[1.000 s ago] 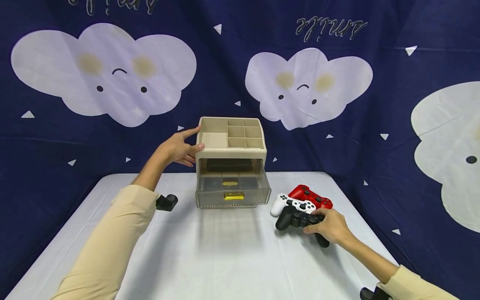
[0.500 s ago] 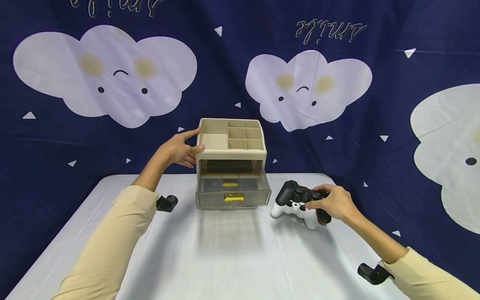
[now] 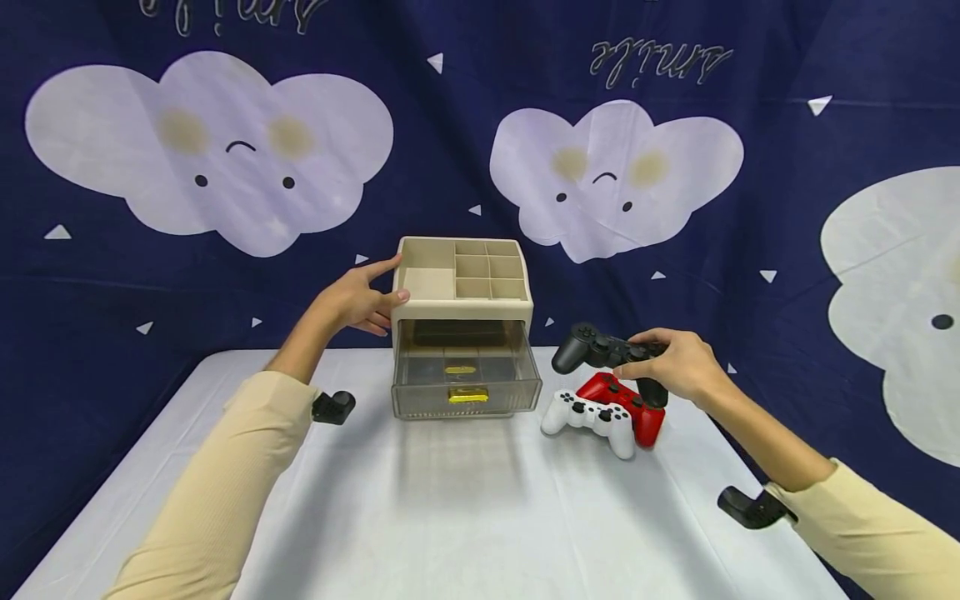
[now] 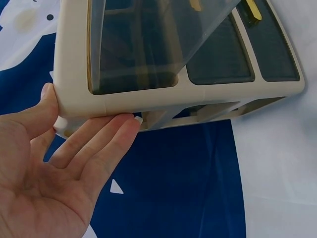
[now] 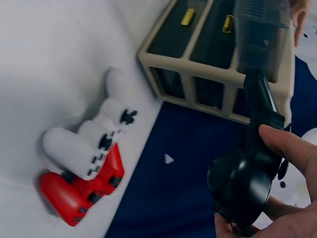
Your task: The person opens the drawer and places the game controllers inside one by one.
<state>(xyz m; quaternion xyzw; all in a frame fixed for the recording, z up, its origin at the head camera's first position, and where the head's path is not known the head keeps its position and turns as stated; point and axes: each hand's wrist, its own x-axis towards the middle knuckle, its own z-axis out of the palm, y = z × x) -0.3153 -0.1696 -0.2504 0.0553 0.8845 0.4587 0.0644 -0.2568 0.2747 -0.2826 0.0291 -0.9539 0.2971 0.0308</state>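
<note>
My right hand (image 3: 678,367) grips a black game controller (image 3: 588,348) by one end, thumb on the near side, raised above the table. Beneath it a white game controller (image 3: 592,421) partly overlaps a red game controller (image 3: 618,398); both lie on the table. In the right wrist view the black controller (image 5: 242,183) overlaps part of a cream desk organizer (image 5: 188,67). My left hand (image 3: 356,298) rests on the organizer's left side, fingers fairly straight along its wall and thumb at the upper edge. The organizer's top drawer (image 3: 467,392), smoky and see-through with a gold handle, is pulled out.
Divided compartments (image 3: 487,267) form the organizer's top. Lower drawers with gold handles (image 5: 188,16) are closed. A white cloth covers the table (image 3: 465,517). Behind it hangs a dark blue curtain (image 3: 442,150) with clouds. Black wrist cameras (image 3: 333,407) sit by both sleeves.
My right hand has lifted the black controller up and away from the white and red ones, which are now uncovered. The left hand has stayed on the organizer.
</note>
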